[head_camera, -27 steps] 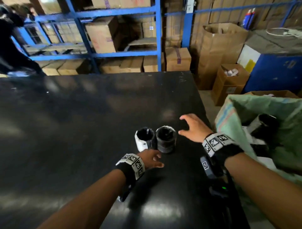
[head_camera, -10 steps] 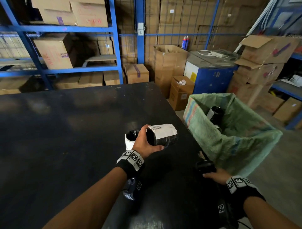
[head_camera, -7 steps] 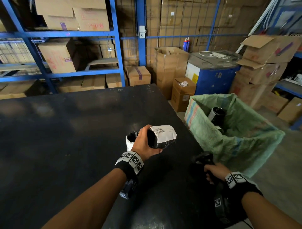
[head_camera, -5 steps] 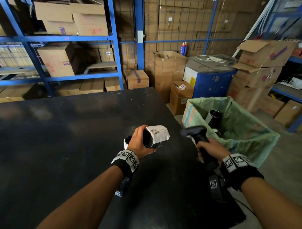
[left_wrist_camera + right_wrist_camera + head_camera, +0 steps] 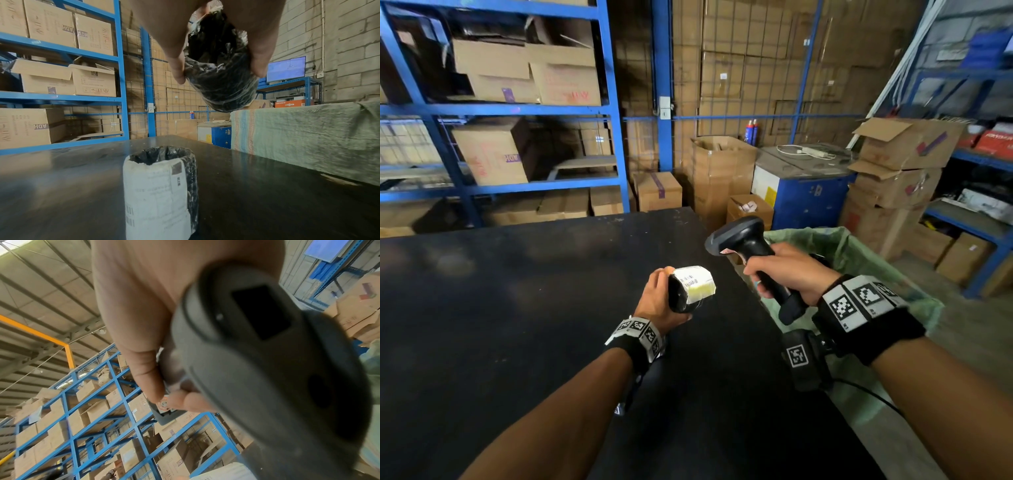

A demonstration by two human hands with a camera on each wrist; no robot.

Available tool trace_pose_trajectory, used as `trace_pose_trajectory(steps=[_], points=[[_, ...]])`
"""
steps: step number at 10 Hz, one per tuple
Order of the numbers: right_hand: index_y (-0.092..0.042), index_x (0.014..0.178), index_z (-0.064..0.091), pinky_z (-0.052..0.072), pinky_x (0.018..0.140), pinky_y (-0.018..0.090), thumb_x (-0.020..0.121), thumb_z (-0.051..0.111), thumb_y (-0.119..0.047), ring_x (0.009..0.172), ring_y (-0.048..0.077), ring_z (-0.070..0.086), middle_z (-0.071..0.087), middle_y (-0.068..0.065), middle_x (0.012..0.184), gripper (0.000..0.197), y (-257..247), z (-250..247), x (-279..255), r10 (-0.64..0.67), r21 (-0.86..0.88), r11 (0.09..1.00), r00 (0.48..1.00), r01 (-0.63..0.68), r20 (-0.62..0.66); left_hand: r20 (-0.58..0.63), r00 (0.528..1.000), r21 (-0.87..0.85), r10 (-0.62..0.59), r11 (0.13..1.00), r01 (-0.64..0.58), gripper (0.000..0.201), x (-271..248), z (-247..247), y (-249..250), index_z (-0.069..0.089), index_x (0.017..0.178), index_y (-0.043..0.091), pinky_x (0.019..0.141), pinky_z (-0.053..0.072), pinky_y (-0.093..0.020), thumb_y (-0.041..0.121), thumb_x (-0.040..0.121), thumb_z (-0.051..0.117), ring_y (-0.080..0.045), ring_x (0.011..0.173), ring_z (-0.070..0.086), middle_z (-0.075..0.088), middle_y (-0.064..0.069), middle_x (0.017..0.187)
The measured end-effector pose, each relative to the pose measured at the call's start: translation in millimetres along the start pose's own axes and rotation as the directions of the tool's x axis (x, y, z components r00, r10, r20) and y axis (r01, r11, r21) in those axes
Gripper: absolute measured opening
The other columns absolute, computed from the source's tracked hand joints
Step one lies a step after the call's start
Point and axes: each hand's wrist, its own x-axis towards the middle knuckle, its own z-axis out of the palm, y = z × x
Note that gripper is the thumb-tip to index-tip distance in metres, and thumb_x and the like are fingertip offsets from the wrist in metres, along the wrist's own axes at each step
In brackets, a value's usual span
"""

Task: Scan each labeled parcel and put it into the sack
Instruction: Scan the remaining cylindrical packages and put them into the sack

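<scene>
My left hand [image 5: 659, 301] grips a black cylindrical parcel [image 5: 690, 287] with a white barcode label, held above the black table [image 5: 517, 308] with the label facing up and right. In the left wrist view the same parcel [image 5: 222, 68] sits between thumb and fingers. A second labeled parcel [image 5: 160, 191] stands upright on the table below it, hidden in the head view. My right hand [image 5: 787, 274] grips a dark barcode scanner [image 5: 743, 240] by its handle, its head just right of and above the held parcel. The green sack [image 5: 859, 260] stands open beside the table's right edge.
Blue shelving [image 5: 517, 109] with cardboard boxes lines the back and left. Stacked cartons [image 5: 893, 178] and a blue cabinet [image 5: 804, 192] stand behind the sack. The scanner's cable [image 5: 869, 394] trails under my right forearm.
My right hand took the scanner from low beside the table and raised it to the parcel. My left hand lifted one parcel off the table and turned its label up.
</scene>
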Motion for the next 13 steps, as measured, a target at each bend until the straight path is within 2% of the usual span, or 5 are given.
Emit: trace_pose_trajectory(steps=[5, 10, 11, 12, 13], points=[[-0.010, 0.074, 0.055, 0.042, 0.049, 0.026, 0.079, 0.062, -0.010, 0.052, 0.015, 0.052, 0.053, 0.003, 0.062, 0.008, 3.6, 1.2, -9.8, 0.017, -0.079, 0.997, 0.998, -0.012, 0.060, 0.027, 1.000, -0.016, -0.009, 1.000, 0.010, 0.100, -3.6, -0.7, -1.1, 0.033, 0.141, 0.008, 0.108, 0.042, -0.033, 0.020, 0.059, 0.089, -0.025, 0.132, 0.042, 0.035, -0.008, 0.145], [-0.010, 0.070, 0.053, 0.043, 0.048, 0.025, 0.081, 0.061, -0.006, 0.053, 0.016, 0.053, 0.052, 0.002, 0.058, 0.013, 20.8, -4.1, -1.9, 0.011, -0.083, 0.997, 1.000, -0.010, 0.021, 0.061, 0.997, -0.035, -0.054, 0.998, 0.056, 0.099, -0.9, 5.0, -3.9, 0.034, 0.140, 0.012, 0.103, 0.038, -0.027, 0.021, 0.059, 0.089, -0.023, 0.131, 0.043, 0.038, -0.006, 0.143], [-0.011, 0.064, 0.051, 0.041, 0.048, 0.026, 0.080, 0.060, -0.004, 0.050, 0.016, 0.051, 0.050, 0.002, 0.054, 0.019, 53.1, -5.9, 5.7, 0.049, -0.090, 0.995, 0.998, -0.053, -0.051, 0.123, 0.984, -0.095, -0.132, 0.985, 0.144, 0.098, -6.4, 8.7, -9.5, 0.036, 0.138, 0.018, 0.103, 0.042, -0.030, 0.029, 0.057, 0.090, -0.019, 0.125, 0.047, 0.047, 0.000, 0.135], [-0.010, 0.061, 0.050, 0.040, 0.049, 0.029, 0.077, 0.060, -0.004, 0.045, 0.022, 0.048, 0.050, 0.006, 0.049, 0.020, 111.3, -7.1, 15.7, 0.166, -0.111, 0.976, 0.972, -0.186, -0.167, 0.213, 0.946, -0.163, -0.243, 0.946, 0.280, 0.093, -15.4, 13.8, -14.9, 0.042, 0.132, 0.020, 0.091, 0.043, -0.026, 0.038, 0.054, 0.089, -0.016, 0.111, 0.054, 0.056, 0.003, 0.120], [-0.008, 0.063, 0.053, 0.041, 0.050, 0.030, 0.081, 0.060, -0.008, 0.043, 0.023, 0.048, 0.053, 0.009, 0.049, 0.019, 174.6, -3.6, 19.7, 0.310, -0.133, 0.930, 0.925, -0.343, -0.220, 0.359, 0.883, -0.240, -0.304, 0.884, 0.402, 0.095, -22.8, 18.6, -24.6, 0.046, 0.127, 0.020, 0.089, 0.052, -0.033, 0.045, 0.046, 0.089, -0.022, 0.110, 0.061, 0.061, -0.004, 0.122]])
